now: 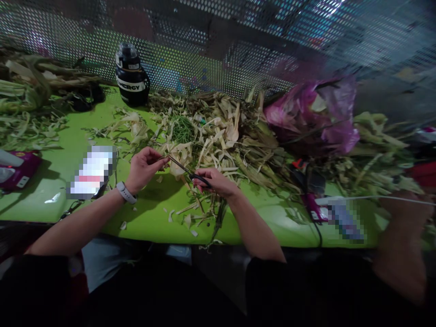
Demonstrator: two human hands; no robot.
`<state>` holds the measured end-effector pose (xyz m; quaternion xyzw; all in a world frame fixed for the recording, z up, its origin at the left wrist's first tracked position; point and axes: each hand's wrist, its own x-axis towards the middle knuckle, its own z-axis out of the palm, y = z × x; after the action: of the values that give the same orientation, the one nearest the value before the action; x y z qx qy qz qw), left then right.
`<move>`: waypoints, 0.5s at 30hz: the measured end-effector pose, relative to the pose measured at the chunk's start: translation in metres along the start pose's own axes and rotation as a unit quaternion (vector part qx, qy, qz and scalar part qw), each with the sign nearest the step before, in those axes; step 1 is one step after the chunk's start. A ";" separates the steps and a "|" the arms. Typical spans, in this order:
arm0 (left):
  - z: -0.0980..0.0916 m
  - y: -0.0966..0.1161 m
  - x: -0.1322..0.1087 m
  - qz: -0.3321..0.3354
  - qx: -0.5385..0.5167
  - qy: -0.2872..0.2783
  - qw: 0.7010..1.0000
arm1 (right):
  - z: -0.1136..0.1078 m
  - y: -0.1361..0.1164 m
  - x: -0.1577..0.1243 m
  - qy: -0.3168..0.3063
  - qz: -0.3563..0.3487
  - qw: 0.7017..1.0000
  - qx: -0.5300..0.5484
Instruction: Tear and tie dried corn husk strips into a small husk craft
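Note:
My right hand (218, 182) is closed around the black handles of a pair of scissors (196, 176). Their thin blades point up and left toward my left hand (143, 169). That hand, with a pale band on its wrist, pinches something thin and small at the blade tips; I cannot make out what. Just behind the blades lies a heap of dry pale husk strips (213, 143), with a bundle of thin green strands (182, 129) on it. Loose scraps (171, 215) are scattered on the green table (146, 222) below my hands.
A black bottle (132, 86) stands at the back against a perforated metal panel (211, 50). One phone (91, 172) lies left, another (345, 220) right. A pink plastic bag (313, 116) sits among husks. Another person's arm (403, 236) rests at the far right.

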<state>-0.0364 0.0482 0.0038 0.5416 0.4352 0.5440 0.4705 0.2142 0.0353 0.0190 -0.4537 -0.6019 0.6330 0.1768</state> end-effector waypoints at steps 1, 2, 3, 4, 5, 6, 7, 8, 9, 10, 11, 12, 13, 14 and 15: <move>0.000 -0.001 0.000 0.004 0.001 0.000 1.000 | 0.000 0.001 0.000 0.000 -0.001 1.000 0.003; 0.000 -0.001 0.000 0.008 0.001 -0.001 1.000 | -0.001 0.002 0.000 0.001 -0.003 1.000 0.006; -0.001 -0.003 -0.001 0.012 0.001 -0.003 1.000 | 0.000 0.002 0.001 0.002 -0.004 1.000 0.010; -0.001 -0.004 -0.001 0.017 0.001 -0.006 1.000 | 0.000 0.002 0.001 0.003 -0.005 1.000 0.015; -0.001 -0.005 -0.001 0.020 0.001 -0.011 1.000 | 0.000 0.002 0.001 0.004 -0.005 1.000 0.019; -0.001 -0.006 -0.001 0.023 0.002 -0.016 1.000 | 0.001 0.002 0.002 0.004 -0.005 1.000 0.024; -0.001 -0.007 -0.001 0.026 0.006 -0.021 0.999 | 0.002 0.001 0.002 0.003 -0.006 1.000 0.028; -0.001 -0.007 -0.001 0.029 0.011 -0.026 0.999 | 0.002 0.001 0.003 0.001 -0.006 0.999 0.032; -0.001 -0.007 -0.002 0.035 0.018 -0.030 0.999 | 0.003 0.001 0.003 -0.002 -0.005 0.999 0.035; -0.001 -0.007 -0.002 0.041 0.026 -0.029 0.998 | 0.003 0.001 0.004 -0.004 -0.005 0.999 0.036; -0.001 -0.007 -0.002 0.049 0.034 -0.025 0.998 | 0.004 0.001 0.004 -0.005 -0.004 0.999 0.038; -0.001 -0.007 -0.002 0.058 0.042 -0.020 0.997 | 0.004 0.002 0.005 -0.005 -0.004 0.999 0.039; -0.001 -0.007 -0.003 0.067 0.048 -0.017 0.996 | 0.004 0.002 0.005 -0.004 -0.005 0.999 0.042; -0.001 -0.007 -0.003 0.074 0.054 -0.016 0.996 | 0.004 0.003 0.005 -0.002 -0.006 0.999 0.045; -0.001 -0.007 -0.002 0.077 0.057 -0.015 0.995 | 0.004 0.004 0.006 0.000 -0.008 0.999 0.048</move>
<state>-0.0369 0.0471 -0.0039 0.6078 0.4151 0.5447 0.4021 0.2089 0.0363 0.0128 -0.4401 -0.5744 0.6594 0.2037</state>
